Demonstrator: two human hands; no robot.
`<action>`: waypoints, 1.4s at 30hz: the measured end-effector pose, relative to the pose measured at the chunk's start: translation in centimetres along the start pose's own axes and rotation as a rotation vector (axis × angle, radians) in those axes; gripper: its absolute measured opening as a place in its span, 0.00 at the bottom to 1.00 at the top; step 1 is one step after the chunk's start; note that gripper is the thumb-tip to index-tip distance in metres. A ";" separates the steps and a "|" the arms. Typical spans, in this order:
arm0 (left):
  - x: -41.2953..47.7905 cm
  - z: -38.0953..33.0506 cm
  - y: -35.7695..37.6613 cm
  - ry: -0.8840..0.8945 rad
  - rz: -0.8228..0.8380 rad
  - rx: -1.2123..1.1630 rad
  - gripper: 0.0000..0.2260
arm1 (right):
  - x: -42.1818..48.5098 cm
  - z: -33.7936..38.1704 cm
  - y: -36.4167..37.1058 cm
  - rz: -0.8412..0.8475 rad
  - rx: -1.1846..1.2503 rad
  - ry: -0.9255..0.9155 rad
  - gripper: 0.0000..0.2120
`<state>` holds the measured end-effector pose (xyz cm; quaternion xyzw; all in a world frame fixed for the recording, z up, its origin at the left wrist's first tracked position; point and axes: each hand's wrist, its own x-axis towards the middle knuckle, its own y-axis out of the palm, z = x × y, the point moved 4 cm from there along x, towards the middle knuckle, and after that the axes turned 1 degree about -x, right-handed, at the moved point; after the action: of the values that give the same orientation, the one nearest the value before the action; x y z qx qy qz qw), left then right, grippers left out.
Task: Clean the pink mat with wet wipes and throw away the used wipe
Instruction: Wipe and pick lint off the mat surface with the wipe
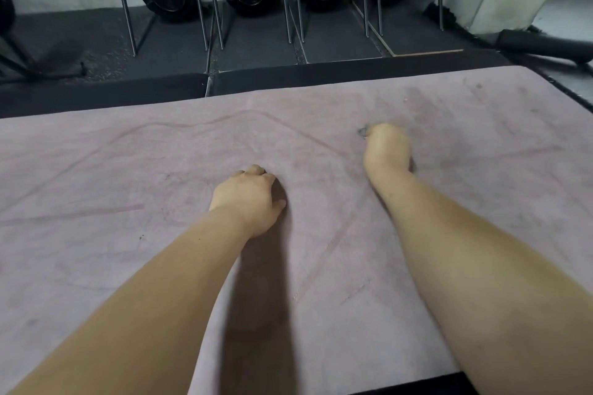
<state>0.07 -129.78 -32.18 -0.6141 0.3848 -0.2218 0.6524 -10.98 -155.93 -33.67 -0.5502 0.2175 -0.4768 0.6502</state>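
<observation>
— Pink mat (128,170)?
— Spread flat across the near half, smudged grey in patches.
— Left grip (247,199)?
— Pressed on the mat near the middle, fingers loosely bent, holding nothing.
— Right grip (386,146)?
— Farther off and to the right, curled tight round the wipe (363,131) (just a grey scrap in view), down on the mat.

no legible text or labels anywhere
</observation>
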 end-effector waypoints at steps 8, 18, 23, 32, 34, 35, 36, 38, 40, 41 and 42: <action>0.0 0.0 0.6 0.012 -0.045 -0.061 0.21 | -9.5 14.1 1.4 0.258 0.064 -0.549 0.10; 0.5 0.6 1.2 0.023 -0.015 -0.029 0.24 | -0.7 -0.9 -1.0 0.095 -0.204 -0.190 0.16; 0.6 0.6 1.2 0.023 -0.021 -0.035 0.23 | -1.1 -1.6 -1.1 0.037 -0.084 -0.066 0.10; 0.6 0.7 0.8 0.051 0.021 -0.059 0.22 | -11.0 11.7 0.1 0.258 0.095 -0.470 0.11; 0.5 0.8 0.7 0.054 0.036 -0.076 0.23 | -10.6 10.4 0.0 0.204 0.060 -0.486 0.11; 0.4 0.8 0.6 0.049 0.041 -0.082 0.25 | -10.0 9.3 -0.1 0.177 0.026 -0.484 0.11; 0.3 0.7 0.7 0.040 0.040 -0.087 0.26 | -9.4 8.0 -0.3 0.159 0.005 -0.451 0.11; -0.1 0.5 0.9 0.036 0.020 -0.100 0.27 | -7.5 4.6 -0.8 0.127 -0.032 -0.385 0.13; -0.6 0.1 1.3 0.057 -0.002 -0.125 0.27 | -5.2 0.6 -1.5 0.122 -0.089 -0.286 0.15; -0.9 0.0 1.5 0.071 -0.013 -0.136 0.27 | -4.2 -1.2 -2.2 0.149 -0.109 -0.211 0.14; -1.3 -0.2 1.6 0.083 -0.023 -0.139 0.26 | -3.5 -3.1 -2.5 0.145 -0.083 -0.135 0.13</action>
<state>-1.14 -128.69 -33.49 -0.6525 0.4190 -0.2272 0.5891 -16.00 -154.36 -33.08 -0.5902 0.2320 -0.3811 0.6727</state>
